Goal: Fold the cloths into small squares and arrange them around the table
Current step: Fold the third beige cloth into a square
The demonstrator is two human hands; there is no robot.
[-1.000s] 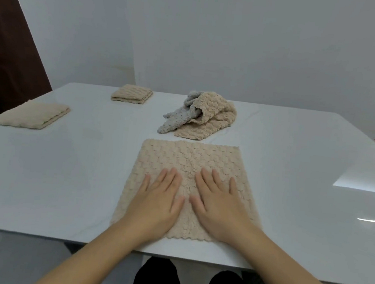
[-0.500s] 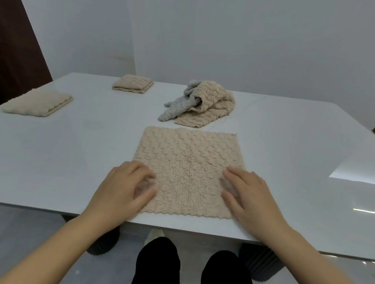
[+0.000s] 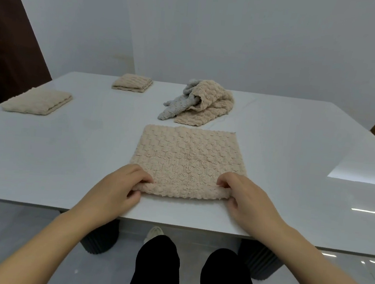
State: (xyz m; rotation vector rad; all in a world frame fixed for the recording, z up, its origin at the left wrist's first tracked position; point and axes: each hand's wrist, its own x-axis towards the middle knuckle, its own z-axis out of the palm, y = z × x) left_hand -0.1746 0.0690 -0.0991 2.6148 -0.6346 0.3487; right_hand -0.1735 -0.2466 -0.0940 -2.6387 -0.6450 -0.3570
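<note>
the beige cloth [image 3: 189,160] lies at the table's [image 3: 43,155] near edge. the left hand [image 3: 113,187] and right hand [image 3: 247,200] pinch its near corners, fingers curled round the lifted hem.

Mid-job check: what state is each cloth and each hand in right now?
Near cloth: spread flat, near edge lifted.
Left hand: pinches its near-left corner.
Right hand: pinches its near-right corner.
Left-edge cloth: folded, lying flat.
Far cloth: folded, lying flat.
Grey and beige pile: unfolded, crumpled.
</note>
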